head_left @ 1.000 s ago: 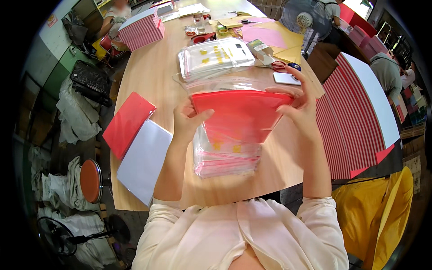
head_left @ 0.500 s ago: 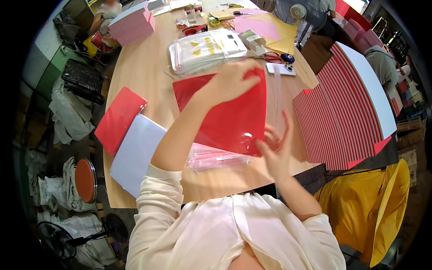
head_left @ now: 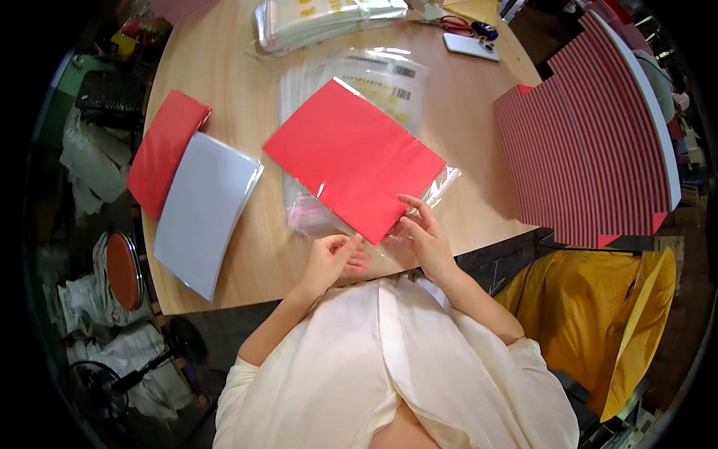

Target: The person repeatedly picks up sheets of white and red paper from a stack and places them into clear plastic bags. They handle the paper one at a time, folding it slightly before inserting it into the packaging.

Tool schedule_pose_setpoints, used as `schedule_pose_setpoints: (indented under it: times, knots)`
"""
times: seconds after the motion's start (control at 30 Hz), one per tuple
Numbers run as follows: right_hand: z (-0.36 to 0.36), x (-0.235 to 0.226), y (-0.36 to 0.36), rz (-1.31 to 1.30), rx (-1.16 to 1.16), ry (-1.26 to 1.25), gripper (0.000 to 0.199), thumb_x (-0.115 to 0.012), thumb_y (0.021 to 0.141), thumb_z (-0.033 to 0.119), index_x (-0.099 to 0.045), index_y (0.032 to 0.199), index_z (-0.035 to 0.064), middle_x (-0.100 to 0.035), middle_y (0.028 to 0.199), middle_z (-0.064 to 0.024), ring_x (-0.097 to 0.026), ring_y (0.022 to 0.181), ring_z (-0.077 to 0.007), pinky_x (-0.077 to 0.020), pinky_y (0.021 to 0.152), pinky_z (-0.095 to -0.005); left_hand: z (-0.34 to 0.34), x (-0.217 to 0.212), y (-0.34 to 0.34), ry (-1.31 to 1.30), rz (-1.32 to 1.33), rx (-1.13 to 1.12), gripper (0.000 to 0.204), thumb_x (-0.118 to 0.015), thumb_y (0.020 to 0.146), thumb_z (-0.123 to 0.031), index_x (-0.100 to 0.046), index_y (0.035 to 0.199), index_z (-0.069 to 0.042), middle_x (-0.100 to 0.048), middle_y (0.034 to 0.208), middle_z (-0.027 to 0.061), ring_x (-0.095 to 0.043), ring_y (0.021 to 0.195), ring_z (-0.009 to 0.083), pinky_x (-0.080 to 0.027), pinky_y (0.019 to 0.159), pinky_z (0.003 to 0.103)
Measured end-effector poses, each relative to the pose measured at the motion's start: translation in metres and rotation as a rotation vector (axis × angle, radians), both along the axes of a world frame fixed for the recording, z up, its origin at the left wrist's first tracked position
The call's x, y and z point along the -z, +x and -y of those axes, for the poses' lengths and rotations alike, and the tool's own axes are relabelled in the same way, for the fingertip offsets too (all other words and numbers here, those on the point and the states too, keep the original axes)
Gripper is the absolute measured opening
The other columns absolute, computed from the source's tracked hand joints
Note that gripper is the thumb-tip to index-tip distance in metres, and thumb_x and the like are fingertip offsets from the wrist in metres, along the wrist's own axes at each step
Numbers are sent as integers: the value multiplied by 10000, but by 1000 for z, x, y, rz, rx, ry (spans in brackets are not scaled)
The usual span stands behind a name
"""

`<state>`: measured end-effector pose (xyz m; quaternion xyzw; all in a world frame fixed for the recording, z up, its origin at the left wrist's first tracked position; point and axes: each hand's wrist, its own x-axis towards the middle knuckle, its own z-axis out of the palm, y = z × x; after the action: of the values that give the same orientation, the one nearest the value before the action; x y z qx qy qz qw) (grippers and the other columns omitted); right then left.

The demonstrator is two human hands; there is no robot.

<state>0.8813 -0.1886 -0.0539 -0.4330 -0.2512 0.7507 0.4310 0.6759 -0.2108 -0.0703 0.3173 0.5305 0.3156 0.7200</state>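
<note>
A red sheet or folder [head_left: 355,161] in a clear plastic bag lies tilted on the table in front of me. Its lower corner points at my body. My right hand [head_left: 424,243] is at that corner, its forefinger stretched over the red edge and its other fingers around the bag's clear end. Just left of the corner, my left hand [head_left: 333,260] is curled, with thumb and forefinger close together by the bag's edge; its other fingertips are blurred, and what they hold is not clear. Beneath the red piece lies a stack of clear plastic bags [head_left: 295,183].
At left lie a pale grey-blue stack [head_left: 202,213] and a red packet [head_left: 168,146]. A tall red-and-white striped stack [head_left: 583,150] stands at right. Far back are more clear bags [head_left: 329,22], red-handled scissors [head_left: 458,26] and a white phone [head_left: 471,46]. Yellow cloth [head_left: 576,322] hangs at lower right.
The red piece has been lowered onto the bags and turned, its lower corner now toward me. My left hand has left its top edge and come down beside my right. The view has tipped nearer.
</note>
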Motion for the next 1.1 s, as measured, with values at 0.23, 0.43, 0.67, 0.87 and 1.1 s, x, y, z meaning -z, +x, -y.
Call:
schedule_pose_setpoints:
  times: [0.23, 0.43, 0.67, 0.87, 1.1]
  knots:
    - [21, 19, -11, 28, -107, 110, 448, -502, 973, 60, -363, 1396, 104, -585, 1204, -156, -594, 1099, -201, -508, 885, -325, 33, 19, 5, -46, 196, -255, 212, -663, 881, -8, -567, 1049, 79, -687, 976, 176, -689, 904, 189, -581, 791, 273]
    - [31, 0, -5, 1085, -417, 688, 194, -673, 827, 63, -668, 1006, 136, -636, 928, -74, -622, 886, -213, -484, 629, -307, 41, 26, 3, 89, 77, -268, 261, -651, 877, 25, -512, 1093, 73, -689, 957, 199, -696, 868, 205, -595, 755, 272]
    - [17, 9, -25, 1005, -532, 1240, 113, -719, 776, 102, -643, 859, 96, -596, 866, -16, -574, 864, -202, -442, 782, -358, 41, 17, -2, 8, 68, -350, 510, -632, 888, 28, -305, 1278, 33, -681, 972, 232, -694, 874, 216, -605, 764, 316]
    - [16, 13, -30, 1033, -548, 1280, 120, -713, 783, 112, -617, 841, 69, -592, 826, -29, -573, 836, -215, -448, 763, -354, 42, 17, -7, -23, 104, -365, 574, -640, 886, 20, -261, 1317, 35, -679, 986, 230, -693, 871, 218, -605, 774, 323]
    - [18, 13, -30, 921, -588, 1156, 150, -729, 764, 63, -628, 875, 59, -596, 859, -57, -586, 824, -244, -495, 696, -364, 41, 12, -9, 35, 10, -324, 608, -669, 860, 25, -271, 1320, 15, -693, 930, 204, -697, 838, 206, -601, 746, 306]
